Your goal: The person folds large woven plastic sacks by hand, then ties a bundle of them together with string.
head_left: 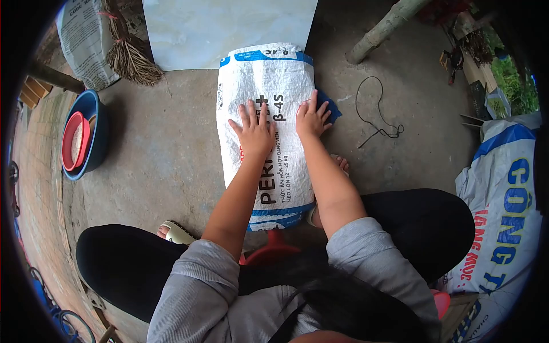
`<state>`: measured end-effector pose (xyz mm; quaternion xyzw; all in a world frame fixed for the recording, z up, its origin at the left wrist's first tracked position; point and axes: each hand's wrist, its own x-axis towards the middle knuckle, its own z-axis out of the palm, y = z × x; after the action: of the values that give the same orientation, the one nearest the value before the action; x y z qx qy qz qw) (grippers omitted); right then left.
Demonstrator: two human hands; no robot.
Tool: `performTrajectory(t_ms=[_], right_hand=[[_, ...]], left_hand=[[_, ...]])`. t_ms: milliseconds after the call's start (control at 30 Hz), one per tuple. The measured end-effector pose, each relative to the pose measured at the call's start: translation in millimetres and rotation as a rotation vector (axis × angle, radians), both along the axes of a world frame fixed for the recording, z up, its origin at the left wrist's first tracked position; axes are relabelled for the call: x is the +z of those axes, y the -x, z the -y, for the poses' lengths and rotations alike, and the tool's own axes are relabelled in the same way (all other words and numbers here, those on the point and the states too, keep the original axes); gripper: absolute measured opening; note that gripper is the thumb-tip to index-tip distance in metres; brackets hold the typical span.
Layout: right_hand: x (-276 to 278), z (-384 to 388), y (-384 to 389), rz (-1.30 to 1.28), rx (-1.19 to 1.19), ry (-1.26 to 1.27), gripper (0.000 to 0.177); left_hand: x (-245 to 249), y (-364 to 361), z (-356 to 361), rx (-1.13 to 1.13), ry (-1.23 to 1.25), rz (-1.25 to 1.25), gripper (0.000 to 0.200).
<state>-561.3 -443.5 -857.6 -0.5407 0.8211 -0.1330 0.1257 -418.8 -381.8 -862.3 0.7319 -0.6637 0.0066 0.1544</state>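
Note:
A white woven sack (234, 86) with blue bands and black print lies lengthwise in front of me, between my knees. My left hand (253, 131) rests flat on its middle, fingers spread over the print. On the sack's right edge lies my right hand (312, 119), palm down with its fingers apart. Neither hand grips anything. A dark blue piece (329, 106) shows beyond the right edge, partly behind my right hand; I cannot make out what it is. Under the near end of the sack a red object (273, 251) is partly visible.
A marbled panel (229, 28) stands beyond the sack. At the left are a blue basin (100, 137) holding a red basin (86, 143), and a straw broom (130, 57). A black cord (377, 123), a wooden pole (380, 34) and a large printed sack (497, 200) are at the right.

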Motion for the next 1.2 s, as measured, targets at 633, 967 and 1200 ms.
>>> performTrajectory(t_ms=[633,967,1200], right_hand=[[-12.8,36.5,115.9,-0.061,-0.392,-0.173,0.032],[117.8,56.7,-85.4,0.708,0.297,0.860,0.028],[218.7,-6.6,-198.1,0.824,0.899,0.430,0.021]], left_hand=[[-3.7,0.7,1.0,0.018,0.009,-0.003,0.060],[57.9,-41.3,32.7,-0.075,0.129,-1.574,0.050],[209.3,-131.4,18.1,-0.103,0.461,-1.703,0.047]])
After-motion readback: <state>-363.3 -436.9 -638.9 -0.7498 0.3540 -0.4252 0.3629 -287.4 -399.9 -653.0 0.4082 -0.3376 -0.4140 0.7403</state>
